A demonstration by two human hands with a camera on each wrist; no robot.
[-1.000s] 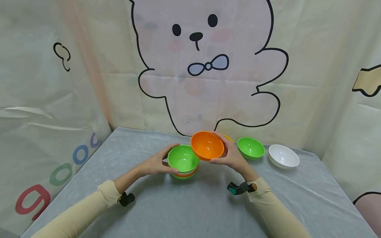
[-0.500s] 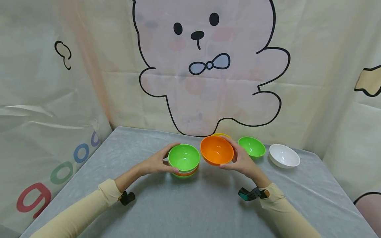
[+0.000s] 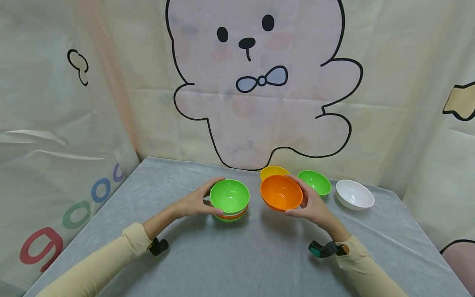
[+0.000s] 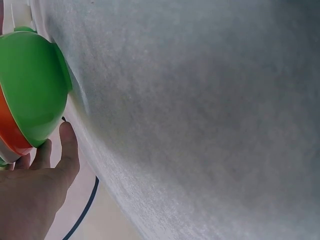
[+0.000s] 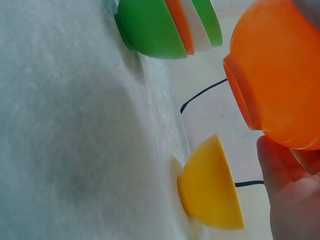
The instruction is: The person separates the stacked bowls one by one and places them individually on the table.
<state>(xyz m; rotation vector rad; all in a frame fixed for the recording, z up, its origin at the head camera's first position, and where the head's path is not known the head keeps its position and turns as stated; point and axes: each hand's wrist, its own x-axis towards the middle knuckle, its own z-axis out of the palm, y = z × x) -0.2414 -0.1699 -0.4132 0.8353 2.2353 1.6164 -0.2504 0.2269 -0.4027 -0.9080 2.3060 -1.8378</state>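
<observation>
My left hand (image 3: 194,203) grips a stack of bowls (image 3: 230,197) on the table, thumb at the near side and fingers round the back. A green bowl tops the stack, with white and orange rims under it and a green bowl (image 4: 32,87) at the bottom. To the right of the stack, my right hand (image 3: 313,206) holds an orange bowl (image 3: 281,194) by its right side, thumb in front. The right wrist view shows this orange bowl (image 5: 280,75) raised off the table, its foot ring in sight. Behind it stands a yellow bowl (image 3: 272,170), partly hidden.
Along the back right of the grey cloth-covered table (image 3: 237,260) stand a green bowl (image 3: 315,180) and a white bowl (image 3: 355,194). A curtain (image 3: 148,99) with a cartoon bear hangs right behind the table's back edge.
My right hand has carried the orange bowl from over the stack's right edge to the right and slightly nearer, uncovering more of the yellow bowl. My left hand stays on the stack.
</observation>
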